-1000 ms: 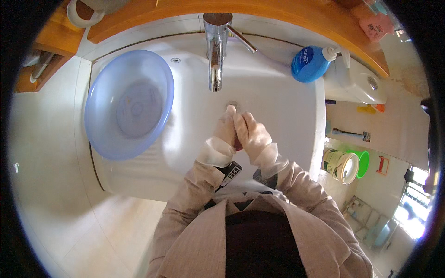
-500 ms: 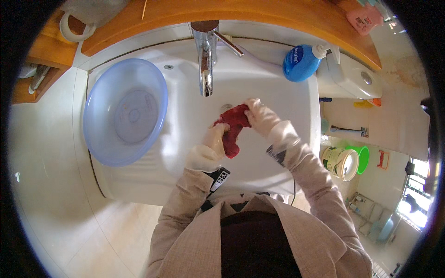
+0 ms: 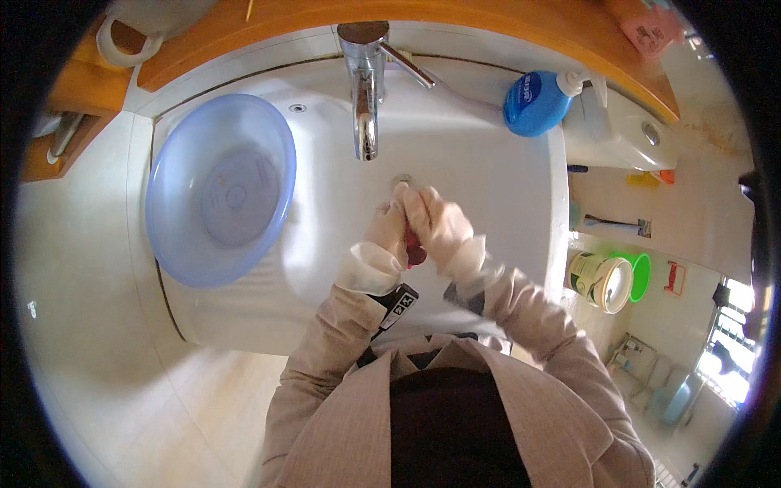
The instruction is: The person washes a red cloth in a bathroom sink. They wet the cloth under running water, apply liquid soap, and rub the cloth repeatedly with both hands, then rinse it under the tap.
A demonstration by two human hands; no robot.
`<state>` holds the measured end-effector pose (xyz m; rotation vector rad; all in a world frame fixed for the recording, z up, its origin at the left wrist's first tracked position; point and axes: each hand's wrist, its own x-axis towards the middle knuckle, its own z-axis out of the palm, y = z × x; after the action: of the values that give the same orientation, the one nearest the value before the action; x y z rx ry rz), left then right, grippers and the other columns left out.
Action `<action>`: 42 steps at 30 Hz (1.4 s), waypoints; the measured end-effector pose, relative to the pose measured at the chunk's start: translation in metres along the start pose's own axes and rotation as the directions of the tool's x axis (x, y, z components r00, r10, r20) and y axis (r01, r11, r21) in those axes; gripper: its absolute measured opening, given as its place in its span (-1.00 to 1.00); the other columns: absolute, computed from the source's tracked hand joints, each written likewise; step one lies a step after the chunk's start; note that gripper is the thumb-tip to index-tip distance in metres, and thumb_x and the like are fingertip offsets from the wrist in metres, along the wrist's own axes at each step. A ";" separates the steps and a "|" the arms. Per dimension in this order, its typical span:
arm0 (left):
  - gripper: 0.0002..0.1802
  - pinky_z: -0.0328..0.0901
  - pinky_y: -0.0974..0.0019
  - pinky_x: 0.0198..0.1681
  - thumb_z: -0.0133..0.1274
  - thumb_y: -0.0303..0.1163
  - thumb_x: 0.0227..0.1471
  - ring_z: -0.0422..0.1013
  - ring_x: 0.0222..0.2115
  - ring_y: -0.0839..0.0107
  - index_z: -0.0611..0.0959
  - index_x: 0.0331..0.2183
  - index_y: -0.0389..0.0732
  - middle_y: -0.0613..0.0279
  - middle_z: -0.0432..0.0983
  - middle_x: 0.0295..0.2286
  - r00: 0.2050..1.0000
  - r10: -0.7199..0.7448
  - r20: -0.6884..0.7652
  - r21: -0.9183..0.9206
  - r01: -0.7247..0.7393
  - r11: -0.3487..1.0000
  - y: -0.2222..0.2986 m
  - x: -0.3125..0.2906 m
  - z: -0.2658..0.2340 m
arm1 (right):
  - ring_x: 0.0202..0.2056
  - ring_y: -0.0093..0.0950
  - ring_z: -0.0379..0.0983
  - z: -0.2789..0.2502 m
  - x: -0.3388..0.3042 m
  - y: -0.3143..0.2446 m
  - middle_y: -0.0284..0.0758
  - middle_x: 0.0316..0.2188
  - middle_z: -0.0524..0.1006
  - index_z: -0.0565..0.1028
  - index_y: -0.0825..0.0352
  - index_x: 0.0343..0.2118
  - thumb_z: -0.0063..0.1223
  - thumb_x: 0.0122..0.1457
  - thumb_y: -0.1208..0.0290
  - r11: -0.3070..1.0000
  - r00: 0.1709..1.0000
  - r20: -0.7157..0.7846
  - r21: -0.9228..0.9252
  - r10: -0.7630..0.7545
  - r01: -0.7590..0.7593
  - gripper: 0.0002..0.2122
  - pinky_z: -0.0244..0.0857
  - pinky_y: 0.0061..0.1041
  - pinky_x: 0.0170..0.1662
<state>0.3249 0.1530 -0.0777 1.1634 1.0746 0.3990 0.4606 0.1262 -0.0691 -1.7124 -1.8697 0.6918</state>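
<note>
My left hand [image 3: 382,234] and my right hand [image 3: 442,228] are pressed together over the white sink [image 3: 496,187], both in pale, thin gloves. Between them they clench a dark red cloth [image 3: 416,251]; just its lower end shows below the fingers, and the rest is hidden in the grip. Both hands are closed. Just beyond the fingertips lies the sink drain [image 3: 402,179]. The chrome faucet [image 3: 366,106] stands farther back, its spout pointing toward me, and no water is visible coming from it.
A translucent blue basin [image 3: 175,203] rests tilted in the sink's left side. At the back right corner stands a blue pump bottle [image 3: 534,106]. A wooden shelf [image 3: 472,20] runs along the back. Right of the sink are a white bucket [image 3: 598,281] and a green bucket [image 3: 641,276].
My hands have come together, the right one moving down and left toward the left one. The red cloth, spread between them before, is now bunched up and mostly covered.
</note>
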 end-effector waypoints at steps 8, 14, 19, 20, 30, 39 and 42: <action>-0.34 0.50 0.24 -0.53 -0.04 0.15 0.14 0.51 -0.36 0.36 0.40 0.02 -0.22 0.13 0.52 -0.24 0.976 -0.201 -0.079 -0.537 0.128 0.834 0.023 -0.019 -0.010 | -0.45 -0.49 0.51 -0.041 0.008 0.056 -0.32 -0.47 0.54 0.54 0.33 -0.24 -0.04 0.25 -0.02 0.587 0.668 0.347 0.320 0.658 -0.744 -0.58 0.40 -0.48 -0.31; -0.40 0.53 0.19 -0.51 -0.05 0.11 0.16 0.52 -0.34 0.32 0.41 -0.02 -0.21 0.12 0.53 -0.25 0.962 -0.224 -0.153 -0.544 0.107 0.832 0.008 -0.016 -0.009 | -0.49 -0.55 0.51 -0.041 -0.002 0.043 -0.32 -0.48 0.58 0.57 0.35 -0.32 0.08 0.21 0.18 0.504 0.728 0.344 0.547 0.594 -0.669 -0.72 0.41 -0.52 -0.35; -0.47 0.54 0.13 -0.49 -0.05 0.07 0.17 0.51 -0.34 0.31 0.45 -0.09 -0.22 0.13 0.53 -0.27 0.977 -0.155 -0.149 -0.607 0.034 0.794 0.007 -0.019 -0.014 | -0.40 -0.23 0.55 -0.039 0.004 0.058 -0.19 -0.45 0.59 0.55 0.31 -0.28 0.02 0.19 0.27 0.969 0.959 -0.154 -0.024 0.238 -0.244 -0.79 0.39 -0.27 -0.27; -0.48 0.54 0.12 -0.49 -0.02 0.05 0.17 0.51 -0.34 0.31 0.45 -0.10 -0.22 0.14 0.52 -0.27 0.979 -0.167 -0.116 -0.620 0.060 0.782 0.009 -0.019 -0.015 | -0.25 -0.12 0.52 -0.037 0.005 0.065 -0.11 -0.28 0.58 0.54 0.29 -0.21 0.01 0.18 0.24 0.910 0.903 0.108 -0.059 0.415 -0.411 -0.75 0.38 -0.28 -0.15; -0.53 0.50 0.18 -0.53 0.20 -0.24 0.01 0.47 -0.37 0.36 0.44 -0.06 -0.13 0.25 0.46 -0.30 0.987 -0.108 0.116 -0.467 0.150 0.871 0.018 -0.018 -0.018 | 0.12 -0.30 0.32 -0.018 -0.015 0.082 -0.12 0.12 0.37 0.32 0.38 0.16 0.07 0.11 -0.19 0.445 0.903 0.431 0.808 -0.001 -0.385 -0.26 0.42 -0.34 -0.06; -0.64 0.36 0.36 -0.34 -0.04 -0.21 0.16 0.41 -0.43 0.45 0.53 -0.11 -0.24 0.23 0.50 -0.36 0.956 -0.252 0.147 -0.383 0.290 0.877 -0.014 0.003 -0.029 | -0.33 -0.18 0.56 -0.019 0.009 0.011 -0.12 -0.40 0.57 0.43 0.34 -0.24 0.04 0.22 0.04 0.909 0.918 -0.106 -0.132 0.383 -0.395 -0.63 0.42 -0.25 -0.29; -0.53 0.33 0.36 -0.21 -0.24 -0.05 0.30 0.42 -0.38 0.42 0.58 -0.18 -0.24 0.22 0.50 -0.38 0.999 -0.011 0.047 -0.429 0.030 0.903 -0.042 0.011 -0.011 | -0.34 -0.07 0.53 -0.020 0.003 -0.027 -0.08 -0.40 0.56 0.45 0.31 -0.28 -0.08 0.25 -0.02 0.927 0.921 0.121 -0.106 0.371 -0.359 -0.60 0.41 -0.19 -0.28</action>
<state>0.3099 0.1507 -0.1205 0.7618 0.9008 0.5603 0.4538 0.1275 -0.0360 -2.1469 -1.7005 0.9093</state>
